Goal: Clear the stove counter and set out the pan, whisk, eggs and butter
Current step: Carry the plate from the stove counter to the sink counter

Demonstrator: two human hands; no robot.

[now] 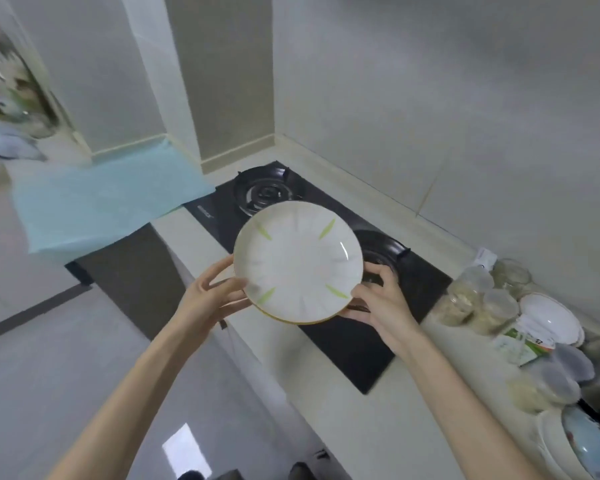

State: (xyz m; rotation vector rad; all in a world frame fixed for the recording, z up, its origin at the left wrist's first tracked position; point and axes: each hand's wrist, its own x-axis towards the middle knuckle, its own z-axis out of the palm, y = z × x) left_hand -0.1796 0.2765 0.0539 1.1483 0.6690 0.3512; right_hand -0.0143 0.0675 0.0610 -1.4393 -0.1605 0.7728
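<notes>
A white plate (298,261) with green leaf marks and a yellow rim hangs in the air over the black gas stove (343,348). A second rim shows under it, so it may be a small stack. My left hand (212,299) grips its left edge and my right hand (378,303) grips its right edge. Two burners show: one behind the plate (264,192), one partly hidden to its right (388,254). No pan, whisk, eggs or butter can be seen.
A light blue cloth (101,199) covers the counter left of the stove. Clear jars and lidded containers (471,296), a white bowl (548,317) and more plates (575,445) crowd the counter on the right. Tiled walls close the corner behind.
</notes>
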